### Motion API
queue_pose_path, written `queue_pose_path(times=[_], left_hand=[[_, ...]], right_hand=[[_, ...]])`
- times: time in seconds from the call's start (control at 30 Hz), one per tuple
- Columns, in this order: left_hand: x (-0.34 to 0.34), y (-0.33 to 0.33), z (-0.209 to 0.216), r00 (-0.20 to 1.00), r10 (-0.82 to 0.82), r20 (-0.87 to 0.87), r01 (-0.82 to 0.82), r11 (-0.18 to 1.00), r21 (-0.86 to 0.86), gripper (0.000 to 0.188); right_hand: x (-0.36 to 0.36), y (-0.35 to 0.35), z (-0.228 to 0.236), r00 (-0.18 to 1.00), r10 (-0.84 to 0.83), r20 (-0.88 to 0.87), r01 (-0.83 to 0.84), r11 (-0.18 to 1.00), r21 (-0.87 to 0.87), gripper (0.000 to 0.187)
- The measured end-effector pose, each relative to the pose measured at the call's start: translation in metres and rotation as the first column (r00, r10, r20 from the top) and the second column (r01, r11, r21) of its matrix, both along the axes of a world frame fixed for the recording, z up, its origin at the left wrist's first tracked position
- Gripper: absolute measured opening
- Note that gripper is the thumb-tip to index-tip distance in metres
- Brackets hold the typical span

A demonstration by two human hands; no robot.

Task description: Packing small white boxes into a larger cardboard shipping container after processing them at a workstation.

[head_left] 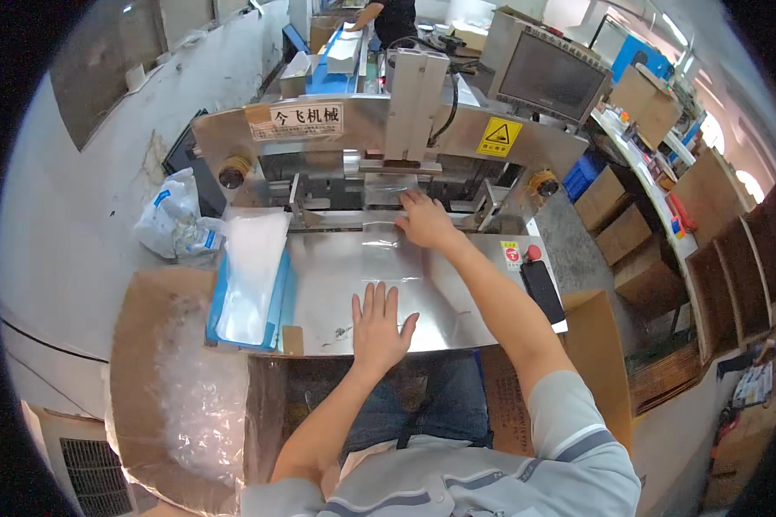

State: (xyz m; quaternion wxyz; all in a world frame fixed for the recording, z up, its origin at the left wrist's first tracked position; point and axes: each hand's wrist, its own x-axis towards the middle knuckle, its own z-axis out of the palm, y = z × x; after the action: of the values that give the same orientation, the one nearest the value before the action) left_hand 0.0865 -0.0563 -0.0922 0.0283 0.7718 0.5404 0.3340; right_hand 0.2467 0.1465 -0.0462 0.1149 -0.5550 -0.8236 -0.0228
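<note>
My left hand (381, 332) lies flat with fingers spread near the front edge of the metal worktop (332, 284), holding nothing. My right hand (428, 221) reaches farther forward, its fingers stretched out against a clear plastic bag or film (384, 233). That clear piece runs from under the machine's central upright (416, 103) back over the worktop toward my left fingertips. Its exact outline is hard to make out against the shiny metal. At the left of the worktop, a stack of clear plastic bags (252, 280) lies on a blue box (284, 302).
A cardboard box (134, 362) with clear plastic bags stands lower left. At the worktop's right are a red knob (534, 252) and a black phone-like object (541, 291). A metal crossbar panel (371, 125) and monitor (552, 77) stand ahead. Another person (392, 21) works beyond.
</note>
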Motion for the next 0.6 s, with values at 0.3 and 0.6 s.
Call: queue_pose_path(times=[0.3, 0.6], left_hand=[[-0.001, 0.001, -0.003, 1.0, 0.004, -0.006, -0.004, 1.0, -0.003, 0.059], [-0.002, 0.0, 0.003, 0.999, 0.018, 0.029, -0.017, 0.999, -0.039, 0.064]], right_hand=[[-0.002, 0.01, 0.011, 0.998, 0.022, -0.053, -0.019, 0.998, 0.056, 0.048], [-0.002, 0.011, 0.028, 1.0, -0.005, -0.028, 0.006, 0.999, 0.043, 0.04]])
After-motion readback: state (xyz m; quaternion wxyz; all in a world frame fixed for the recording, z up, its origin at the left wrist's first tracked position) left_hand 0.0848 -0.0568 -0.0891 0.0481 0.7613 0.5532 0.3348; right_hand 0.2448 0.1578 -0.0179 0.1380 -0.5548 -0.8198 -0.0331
